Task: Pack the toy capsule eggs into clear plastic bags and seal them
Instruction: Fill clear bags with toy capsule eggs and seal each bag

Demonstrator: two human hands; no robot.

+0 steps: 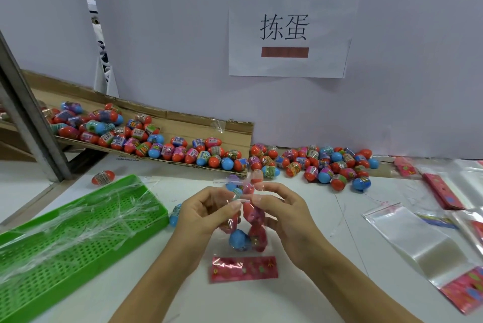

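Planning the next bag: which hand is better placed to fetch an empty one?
Right hand, probably: the empty clear bags lie on its side, while the green tray lies beside the left hand.

A clear plastic bag with a red printed header card stands upright at the centre of the white bench, its header flat at the near end and its open mouth raised. Inside it sit red and blue toy capsule eggs, each wrapped in a printed label band. A loose heap of the same red and blue eggs lies at the far right of the bench by the wall. More eggs fill a flattened brown cardboard tray at the far left. Empty clear bags with red headers lie flat to the right.
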